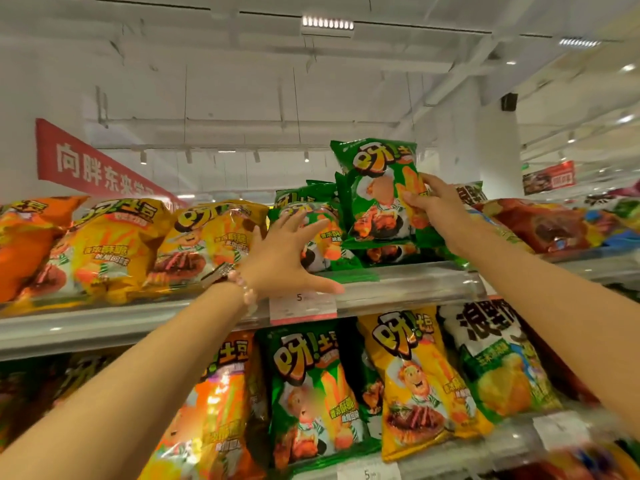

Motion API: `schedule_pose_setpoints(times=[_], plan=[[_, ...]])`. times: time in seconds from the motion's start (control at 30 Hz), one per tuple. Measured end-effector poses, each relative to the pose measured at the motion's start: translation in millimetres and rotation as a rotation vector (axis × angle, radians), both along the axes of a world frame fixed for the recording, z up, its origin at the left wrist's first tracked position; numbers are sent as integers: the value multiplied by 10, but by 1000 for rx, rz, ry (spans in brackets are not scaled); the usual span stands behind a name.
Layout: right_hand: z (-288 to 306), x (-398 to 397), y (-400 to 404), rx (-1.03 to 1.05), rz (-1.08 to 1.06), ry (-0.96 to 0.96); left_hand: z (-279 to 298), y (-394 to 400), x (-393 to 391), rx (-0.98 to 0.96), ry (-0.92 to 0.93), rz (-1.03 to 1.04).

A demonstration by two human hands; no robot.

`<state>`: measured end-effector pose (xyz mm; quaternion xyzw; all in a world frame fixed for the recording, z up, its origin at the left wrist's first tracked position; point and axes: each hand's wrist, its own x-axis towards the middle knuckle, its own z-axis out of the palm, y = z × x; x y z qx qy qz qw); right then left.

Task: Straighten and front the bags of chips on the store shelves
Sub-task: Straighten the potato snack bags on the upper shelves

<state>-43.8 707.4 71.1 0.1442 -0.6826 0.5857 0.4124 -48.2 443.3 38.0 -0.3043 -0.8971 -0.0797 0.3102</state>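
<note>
Holding a green bag (pixel 375 188) upright above the top shelf (pixel 398 285) at 1 o'clock, the right hand (pixel 434 202) pinches its right edge. Left hand (pixel 287 254), fingers spread apart, presses a second green bag (pixel 311 233) lying on the shelf, beside yellow bags (pixel 207 237) at 9 o'clock.

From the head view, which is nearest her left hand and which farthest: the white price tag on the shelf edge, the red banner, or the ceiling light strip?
1. White price tag, just below the left hand.
2. Red banner, up left.
3. Ceiling light strip, overhead.
</note>
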Motion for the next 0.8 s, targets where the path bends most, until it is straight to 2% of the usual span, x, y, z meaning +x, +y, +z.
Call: schedule_pose_setpoints(times=[0.23,0.47,0.6,0.7,0.8], plan=[[-141,-182,229,37,96,-142,-96,25,-128,4,-25,21],[-262,-299,378,51,142,-198,-128,31,-160,62,-19,-6],[-250,-276,402,129,65,-230,-137,20,-177,77,-19,-23],[-271,-283,333,265,-83,-204,-137,25,-165,82,-17,-32],[-333,-281,302,300,-220,-176,-148,28,-148,88,-16,-38]])
